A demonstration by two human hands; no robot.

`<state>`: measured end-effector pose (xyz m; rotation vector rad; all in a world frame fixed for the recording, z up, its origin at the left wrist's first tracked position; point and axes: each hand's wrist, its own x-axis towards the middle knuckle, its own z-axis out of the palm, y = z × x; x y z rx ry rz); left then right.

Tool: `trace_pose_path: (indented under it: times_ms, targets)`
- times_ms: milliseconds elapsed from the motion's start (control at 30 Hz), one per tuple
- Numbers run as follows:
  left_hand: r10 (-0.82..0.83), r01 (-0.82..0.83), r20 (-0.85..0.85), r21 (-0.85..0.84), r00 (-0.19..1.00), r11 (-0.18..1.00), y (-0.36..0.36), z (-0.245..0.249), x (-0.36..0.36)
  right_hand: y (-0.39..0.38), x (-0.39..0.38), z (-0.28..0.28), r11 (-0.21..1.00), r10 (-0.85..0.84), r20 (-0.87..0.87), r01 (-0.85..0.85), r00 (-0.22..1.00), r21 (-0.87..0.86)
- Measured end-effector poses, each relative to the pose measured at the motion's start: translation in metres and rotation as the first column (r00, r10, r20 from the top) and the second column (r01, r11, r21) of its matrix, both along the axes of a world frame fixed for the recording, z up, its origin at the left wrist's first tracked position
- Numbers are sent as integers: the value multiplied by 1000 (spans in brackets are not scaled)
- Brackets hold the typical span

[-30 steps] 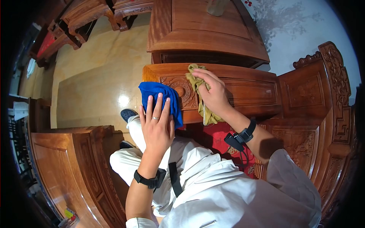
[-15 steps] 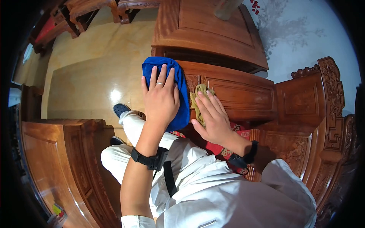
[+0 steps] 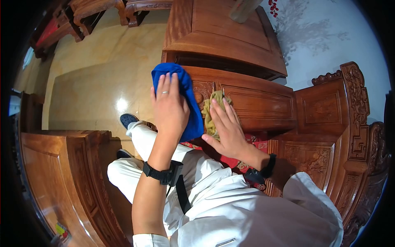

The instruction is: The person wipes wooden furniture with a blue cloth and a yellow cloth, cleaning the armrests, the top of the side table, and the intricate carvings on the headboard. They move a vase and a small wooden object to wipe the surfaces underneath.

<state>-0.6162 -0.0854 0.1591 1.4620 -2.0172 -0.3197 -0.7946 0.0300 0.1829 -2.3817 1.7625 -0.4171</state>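
Observation:
Flat on a blue cloth (image 3: 192, 123) lies my left hand (image 3: 169, 109), a ring on one finger, its fingers stretched out and close together. The cloth rests along the end of a reddish-brown wooden panel (image 3: 259, 105) with carving. My right hand (image 3: 228, 129) is beside it, fingers extended and spread, over a crumpled olive-green cloth (image 3: 209, 113) on the same panel. Its thumb points toward the blue cloth. The palm side of both hands is hidden.
A wooden cabinet top (image 3: 230, 29) with a glass vase (image 3: 242, 11) stands beyond. Carved seat backs (image 3: 321, 107) are at right, another wooden cabinet (image 3: 49, 160) at left. Red patterned fabric (image 3: 230, 159) lies below the hands. Shiny floor (image 3: 94, 90) extends at left.
My left hand has shifted slightly left, its fingers closer together, and the blue cloth has narrowed at the top. More of the carved panel shows. My right hand has moved slightly down and left.

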Motion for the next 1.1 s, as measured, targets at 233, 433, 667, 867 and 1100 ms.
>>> trace_pose_path:
  times_ms: [233,433,667,867,1100]
  targets:
    - [87,-92,-96,-48,992,995,0,-1,3,-33,4,2,998,17,-30,-19,999,-52]
    - [87,-91,-129,-32,988,995,-1,-2,4,-76,-4,5,998,53,-29,-55,998,-43]
    - [96,-99,-122,-19,988,995,-1,1,4,-13,-8,12,995,63,-41,-60,997,82]
    - [93,-98,-135,-34,987,995,0,-3,4,-57,-5,6,999,28,114,-25,993,-25]
    - [85,-91,-185,-24,979,996,-1,-4,4,-82,4,0,960,276,156,-265,949,-87]
